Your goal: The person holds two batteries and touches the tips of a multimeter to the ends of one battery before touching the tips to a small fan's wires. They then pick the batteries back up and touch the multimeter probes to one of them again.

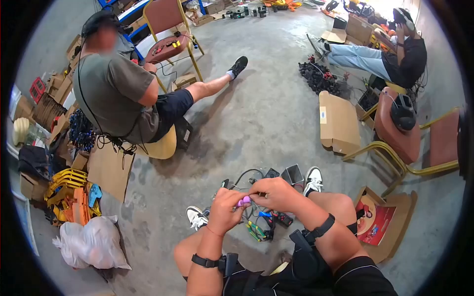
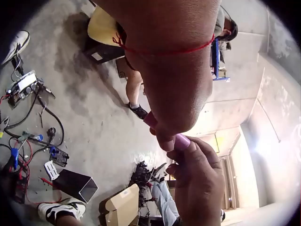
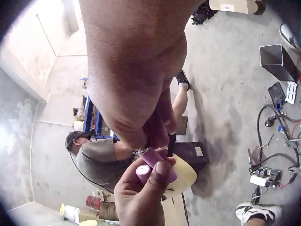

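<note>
Purple cylindrical battery cells (image 1: 244, 201) are held up between both hands, above the floor and between the knees. My left hand (image 1: 224, 209) grips them with thumb and fingers; the right wrist view shows one cell (image 3: 151, 157) beside another cell (image 3: 142, 170) with a pale round end. From the other side my right hand (image 1: 274, 192) has its curled fingers and thumb at the end of one cell, pinching it there. A small metallic bit shows at that end in the right wrist view, partly covered by the fingers.
Below the hands lie cables, green-handled pliers (image 1: 255, 231), a circuit board (image 2: 23, 87) and a black rectangular tube (image 1: 292, 175). An open carton (image 1: 385, 222) is at the right, white bags (image 1: 94, 241) at the left. Two people sit further off, near chairs (image 1: 400, 123).
</note>
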A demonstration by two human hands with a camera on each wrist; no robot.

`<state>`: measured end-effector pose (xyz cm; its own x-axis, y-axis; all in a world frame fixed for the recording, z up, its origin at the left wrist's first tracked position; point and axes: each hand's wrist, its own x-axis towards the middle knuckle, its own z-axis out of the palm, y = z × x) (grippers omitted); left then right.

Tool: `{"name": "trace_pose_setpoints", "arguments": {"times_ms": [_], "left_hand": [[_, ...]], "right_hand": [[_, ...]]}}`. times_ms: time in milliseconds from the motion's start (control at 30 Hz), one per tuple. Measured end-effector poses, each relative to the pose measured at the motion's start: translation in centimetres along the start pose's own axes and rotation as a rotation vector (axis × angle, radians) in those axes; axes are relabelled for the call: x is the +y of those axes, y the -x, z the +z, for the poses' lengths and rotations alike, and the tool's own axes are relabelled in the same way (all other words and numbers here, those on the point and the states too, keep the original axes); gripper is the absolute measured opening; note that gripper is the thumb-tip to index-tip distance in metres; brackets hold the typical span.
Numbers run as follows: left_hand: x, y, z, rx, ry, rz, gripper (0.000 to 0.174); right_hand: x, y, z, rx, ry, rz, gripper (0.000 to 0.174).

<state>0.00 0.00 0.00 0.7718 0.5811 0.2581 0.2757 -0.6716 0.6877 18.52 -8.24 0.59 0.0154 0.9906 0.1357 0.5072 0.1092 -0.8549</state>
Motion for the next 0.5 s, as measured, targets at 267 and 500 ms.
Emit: {"name": "trace_pose_setpoints", "arguments": {"times_ms": [267,500], "left_hand": [[-0.2,0.1,0.2,0.121,-0.015,0.053,0.028],[0.3,-0.2,0.3,0.158,-0.032,0.041,0.028]], "right_hand": [[-0.4,-0.3,0.8,0.108,-0.048,-0.031,0.012],[-0.4,-0.3,1.2,0.204,-0.092,-0.034,0.013]]}}
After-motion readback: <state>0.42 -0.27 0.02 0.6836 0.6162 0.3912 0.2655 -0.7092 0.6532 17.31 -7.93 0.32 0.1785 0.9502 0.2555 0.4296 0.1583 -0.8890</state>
